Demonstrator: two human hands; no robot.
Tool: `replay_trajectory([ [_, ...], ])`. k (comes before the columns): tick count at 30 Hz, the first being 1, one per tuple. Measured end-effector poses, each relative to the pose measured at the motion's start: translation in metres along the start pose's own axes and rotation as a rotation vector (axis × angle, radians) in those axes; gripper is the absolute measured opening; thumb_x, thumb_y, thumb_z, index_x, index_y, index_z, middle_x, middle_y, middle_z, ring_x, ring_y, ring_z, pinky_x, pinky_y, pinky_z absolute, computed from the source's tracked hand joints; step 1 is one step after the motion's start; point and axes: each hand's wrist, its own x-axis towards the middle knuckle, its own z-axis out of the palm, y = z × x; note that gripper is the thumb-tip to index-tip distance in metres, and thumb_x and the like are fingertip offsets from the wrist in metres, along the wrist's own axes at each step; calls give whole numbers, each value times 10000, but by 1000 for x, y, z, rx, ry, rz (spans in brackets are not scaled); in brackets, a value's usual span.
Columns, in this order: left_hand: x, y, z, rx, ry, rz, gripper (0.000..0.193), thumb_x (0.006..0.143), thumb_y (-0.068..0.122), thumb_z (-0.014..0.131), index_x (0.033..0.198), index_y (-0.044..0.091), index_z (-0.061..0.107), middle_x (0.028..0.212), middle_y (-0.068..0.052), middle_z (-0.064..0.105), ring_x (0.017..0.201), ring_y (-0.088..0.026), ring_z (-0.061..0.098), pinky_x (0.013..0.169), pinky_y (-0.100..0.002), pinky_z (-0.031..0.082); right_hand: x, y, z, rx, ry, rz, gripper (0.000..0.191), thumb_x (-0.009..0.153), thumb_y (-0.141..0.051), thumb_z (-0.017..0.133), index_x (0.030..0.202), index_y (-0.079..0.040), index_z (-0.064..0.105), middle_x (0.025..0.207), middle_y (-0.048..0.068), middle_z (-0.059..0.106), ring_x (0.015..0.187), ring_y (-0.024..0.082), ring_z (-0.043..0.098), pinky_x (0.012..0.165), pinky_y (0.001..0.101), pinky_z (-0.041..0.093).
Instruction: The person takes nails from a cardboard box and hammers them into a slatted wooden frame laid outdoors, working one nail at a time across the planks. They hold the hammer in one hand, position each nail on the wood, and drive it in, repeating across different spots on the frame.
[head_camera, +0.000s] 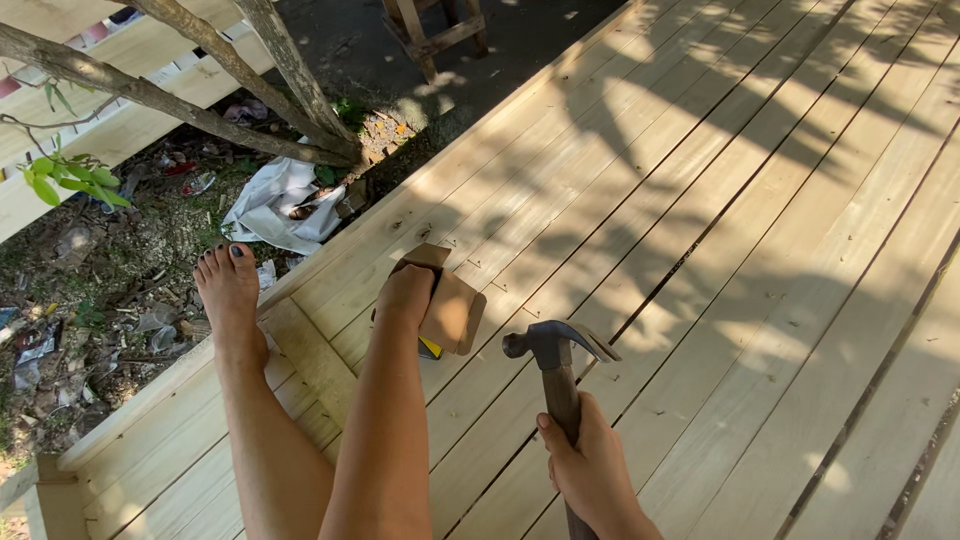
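1. The hammer is standing nearly upright over the wooden deck, its steel claw head at the top with the claw pointing to the right and its dark wooden handle running down into the right hand.
2. The right hand is gripping the lower part of the handle; its fingers are clenched around the hammer.
3. The left hand is reaching into a small brown cardboard box that is resting on the deck boards just left of the hammer head. The hand is partly hidden by the box, so it cannot be told whether its fingers are clenched or released.
4. A small yellow patch is showing at the lower edge of the box.
5. The person's bare leg is stretching to the left, with the foot extending past the deck's edge board.
6. The deck planks are running diagonally, pale and dappled with leaf shadow.
7. Beyond the edge, a crumpled white sheet is lying on littered ground beside slanting tree branches.
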Motion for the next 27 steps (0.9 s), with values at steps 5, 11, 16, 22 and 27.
replay_trajectory([
  [5, -5, -3, -17, -33, 67, 68, 219, 815, 86, 709, 1012, 130, 796, 1035, -152, 760, 976, -340, 730, 847, -426, 595, -3, 2, -7, 88, 23, 14, 251, 961, -251, 653, 995, -29, 541, 670, 66, 548, 437, 153, 517, 416, 353, 446],
  [11, -38, -6, -64, -287, 155, -35, 213, 783, 98, 728, 980, 121, 804, 982, -144, 766, 936, -336, 736, 838, -420, 597, -30, -14, -20, 166, 46, -21, 235, 940, -194, 661, 943, -13, 512, 670, 64, 530, 444, 147, 511, 422, 354, 445],
  [16, -82, 19, -89, -635, 382, -257, 134, 880, 209, 738, 942, 100, 785, 895, -111, 772, 814, -288, 755, 764, -409, 604, -60, -19, -41, 96, 36, -78, 246, 949, -200, 656, 929, -8, 504, 650, 70, 530, 445, 151, 515, 426, 349, 452],
  [22, -170, 127, -91, -1205, 633, -250, 75, 952, 117, 668, 944, 43, 671, 766, -33, 724, 645, -125, 703, 603, -307, 558, -70, -6, -71, 137, 172, 111, 212, 994, -202, 622, 1000, -5, 543, 704, 104, 533, 503, 199, 509, 465, 395, 451],
  [27, -266, 197, -81, -1554, 393, -280, 171, 921, 47, 644, 1087, 87, 642, 782, -36, 715, 621, -103, 643, 611, -275, 528, -70, 21, -69, 329, 230, 65, 225, 972, -158, 640, 983, 42, 538, 744, 149, 550, 508, 242, 508, 447, 438, 421],
])
